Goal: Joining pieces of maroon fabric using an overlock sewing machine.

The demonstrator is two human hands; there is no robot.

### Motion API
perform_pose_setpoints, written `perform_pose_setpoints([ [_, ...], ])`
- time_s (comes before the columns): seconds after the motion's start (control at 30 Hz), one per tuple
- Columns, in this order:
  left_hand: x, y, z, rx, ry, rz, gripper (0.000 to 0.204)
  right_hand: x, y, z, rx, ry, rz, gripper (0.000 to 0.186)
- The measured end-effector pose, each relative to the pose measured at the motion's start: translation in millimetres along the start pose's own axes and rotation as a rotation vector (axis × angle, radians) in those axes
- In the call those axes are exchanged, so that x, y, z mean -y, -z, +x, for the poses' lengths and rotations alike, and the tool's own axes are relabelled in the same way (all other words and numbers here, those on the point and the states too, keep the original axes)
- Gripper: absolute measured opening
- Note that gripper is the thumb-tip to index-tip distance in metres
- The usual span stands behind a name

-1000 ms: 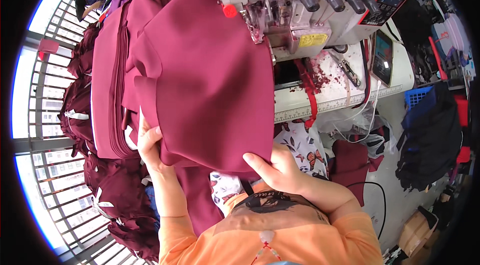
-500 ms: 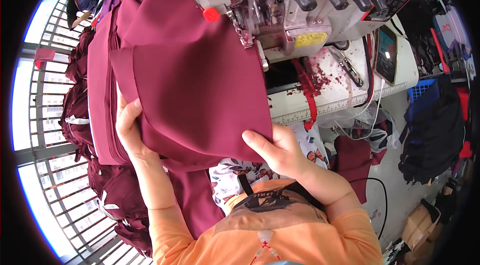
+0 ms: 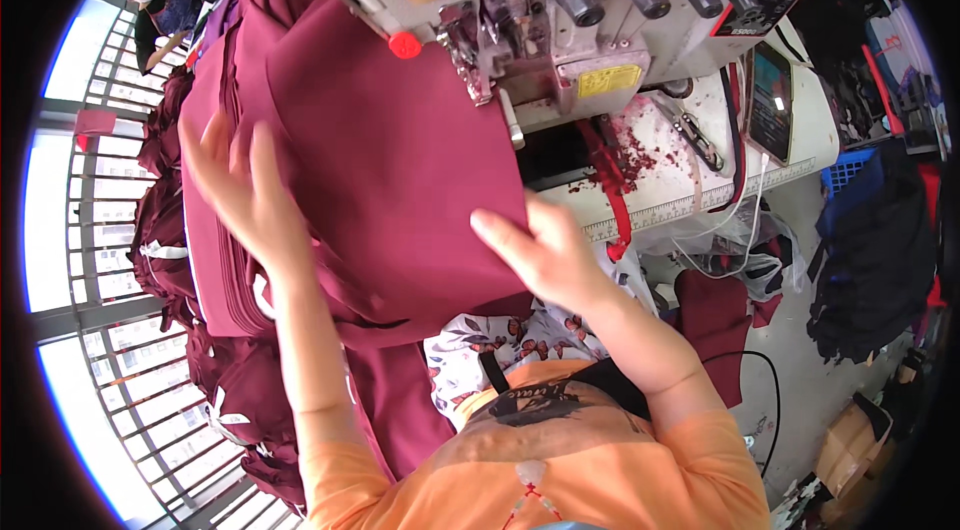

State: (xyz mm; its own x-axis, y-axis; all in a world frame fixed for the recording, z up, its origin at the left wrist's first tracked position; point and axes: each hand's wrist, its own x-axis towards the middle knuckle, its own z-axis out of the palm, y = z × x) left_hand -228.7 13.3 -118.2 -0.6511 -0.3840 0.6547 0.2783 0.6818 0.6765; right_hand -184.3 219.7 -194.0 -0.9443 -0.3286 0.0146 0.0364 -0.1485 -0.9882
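A maroon fabric panel (image 3: 410, 160) lies in broad folds in front of me, its right edge running up to the presser foot of a white overlock sewing machine (image 3: 610, 80). My right hand (image 3: 550, 250) pinches the panel's near right edge, thumb on top and fingers underneath. Over the left side of the cloth, my left hand (image 3: 250, 200) is open with its fingers spread and slightly blurred. It is beside a stack of maroon fabric pieces (image 3: 215, 280); whether it touches the cloth I cannot tell.
Thread snippers (image 3: 690, 133) and a phone (image 3: 770, 105) rest on the white machine table (image 3: 810, 145), among maroon lint. A red strip (image 3: 622, 220) hangs off its front edge. Tied maroon bundles (image 3: 240, 380) line the barred window at left. Far left, another person (image 3: 160, 15) sits.
My left hand has let go of the panel's folded left edge and moved up and left, fingers spreading. My right hand has moved slightly up, still on the panel's edge.
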Motion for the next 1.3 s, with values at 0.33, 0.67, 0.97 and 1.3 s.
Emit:
perform_pose_setpoints([
  [0.33, -52.3, -19.8, -131.1, 0.650, 0.103, 0.128, 0.046, -35.5, -8.4, -75.3, 0.186, 0.217, -0.354, 0.014],
  [0.67, -24.4, 13.2, -159.9, 0.660, 0.196, 0.036, 0.012, 20.2, 252.8, -54.0, -0.864, 0.429, -0.968, 0.024],
  [0.97, -13.7, 37.3, -181.8, 0.724, 0.415, -0.034, 0.010, 40.2, 219.3, -32.1, -0.969, 0.441, -0.631, 0.019],
  [1.3, -31.1, 40.4, -193.3, 0.563, 0.606, -0.409, 0.004, -32.9, 16.7, -37.5, 0.045, 0.088, 0.102, 0.047],
])
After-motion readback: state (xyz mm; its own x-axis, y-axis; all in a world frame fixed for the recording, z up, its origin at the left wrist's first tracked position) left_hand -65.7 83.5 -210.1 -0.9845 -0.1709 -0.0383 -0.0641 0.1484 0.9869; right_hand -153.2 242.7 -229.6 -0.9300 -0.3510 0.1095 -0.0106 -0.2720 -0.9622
